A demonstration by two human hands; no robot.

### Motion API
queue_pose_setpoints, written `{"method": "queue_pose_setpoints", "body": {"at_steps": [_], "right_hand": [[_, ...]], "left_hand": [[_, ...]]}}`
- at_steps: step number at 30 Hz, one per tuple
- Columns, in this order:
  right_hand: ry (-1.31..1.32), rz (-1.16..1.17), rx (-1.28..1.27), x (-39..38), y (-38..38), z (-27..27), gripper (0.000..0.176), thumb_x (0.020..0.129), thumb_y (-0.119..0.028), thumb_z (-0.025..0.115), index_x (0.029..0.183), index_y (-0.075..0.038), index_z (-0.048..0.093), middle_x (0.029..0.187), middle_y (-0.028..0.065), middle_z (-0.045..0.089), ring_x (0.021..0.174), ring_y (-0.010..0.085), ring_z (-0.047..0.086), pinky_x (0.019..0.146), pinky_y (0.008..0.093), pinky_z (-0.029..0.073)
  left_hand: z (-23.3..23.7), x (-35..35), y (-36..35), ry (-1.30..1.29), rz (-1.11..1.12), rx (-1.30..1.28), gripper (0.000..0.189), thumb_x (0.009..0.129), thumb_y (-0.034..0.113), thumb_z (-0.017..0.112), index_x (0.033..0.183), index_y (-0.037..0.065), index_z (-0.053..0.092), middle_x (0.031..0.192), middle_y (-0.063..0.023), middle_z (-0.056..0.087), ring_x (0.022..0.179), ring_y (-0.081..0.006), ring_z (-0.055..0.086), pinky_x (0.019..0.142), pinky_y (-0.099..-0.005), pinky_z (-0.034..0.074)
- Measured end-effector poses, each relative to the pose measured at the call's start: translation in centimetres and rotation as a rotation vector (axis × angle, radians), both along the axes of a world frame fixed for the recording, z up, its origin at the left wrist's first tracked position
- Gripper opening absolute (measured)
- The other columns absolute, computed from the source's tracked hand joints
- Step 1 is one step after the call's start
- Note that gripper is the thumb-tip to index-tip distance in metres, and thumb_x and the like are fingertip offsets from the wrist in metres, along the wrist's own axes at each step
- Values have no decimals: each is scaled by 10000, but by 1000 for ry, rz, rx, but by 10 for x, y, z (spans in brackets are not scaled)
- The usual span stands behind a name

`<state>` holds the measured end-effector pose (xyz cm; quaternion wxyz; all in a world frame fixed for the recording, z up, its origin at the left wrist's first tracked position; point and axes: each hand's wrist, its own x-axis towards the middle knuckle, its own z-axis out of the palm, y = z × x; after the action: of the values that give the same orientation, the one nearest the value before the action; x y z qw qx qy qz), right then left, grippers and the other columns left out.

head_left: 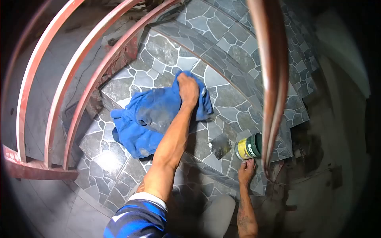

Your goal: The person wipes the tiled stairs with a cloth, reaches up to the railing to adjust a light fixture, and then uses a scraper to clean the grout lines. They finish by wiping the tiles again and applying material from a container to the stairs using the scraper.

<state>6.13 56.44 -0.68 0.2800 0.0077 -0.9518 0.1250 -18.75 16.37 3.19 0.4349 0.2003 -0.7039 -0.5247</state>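
Observation:
My left hand [188, 90] is closed on a bunched blue cloth [137, 137], pressing it to the stone-patterned tiled step [152, 51]. The cloth has a grey, dusty patch and spreads to the left of my forearm. At the right, my right hand [246, 168] has its fingers curled against the near side of a green can [248, 146] with a yellow label. Part of that grip is hidden by the can. A small dark square piece [220, 146] lies on the tile to the left of the can.
Curved red metal bars [73, 67] rise at the left above a red base rail [39, 168]. A thick reddish rail [274, 75] passes close by at the right. More tiled steps [238, 35] curve across the top right. Rubble-strewn floor [305, 198] lies at the lower right.

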Motion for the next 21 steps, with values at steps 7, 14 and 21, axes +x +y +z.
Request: {"method": "queue_pose_setpoints", "body": {"at_steps": [7,14,21], "right_hand": [[-9,-30,-98,-9,-1,-3,448,883,-52,570,1300,74,465,1184,226,577,1090,318,594,947,392,477],[-12,-3,-133,11,-17,8,529,881,-89,589,1354,71,416,1151,226,597,1136,327,554,963,399,459],[31,12,-331,-6,6,-17,565,878,-95,598,1371,92,393,1254,235,551,1173,324,532,984,396,462]], "left_hand": [[42,-2,10,122,-50,-223,185,903,87,513,1008,-49,446,962,-272,511,848,-461,578,749,-533,487],[-21,8,3,-362,-222,32,230,866,39,502,1061,-76,462,1105,-304,539,998,-458,591,858,-525,497],[17,6,-1,-43,-243,-231,239,814,26,553,1025,-54,474,1015,-306,544,931,-487,591,819,-545,504]]}}
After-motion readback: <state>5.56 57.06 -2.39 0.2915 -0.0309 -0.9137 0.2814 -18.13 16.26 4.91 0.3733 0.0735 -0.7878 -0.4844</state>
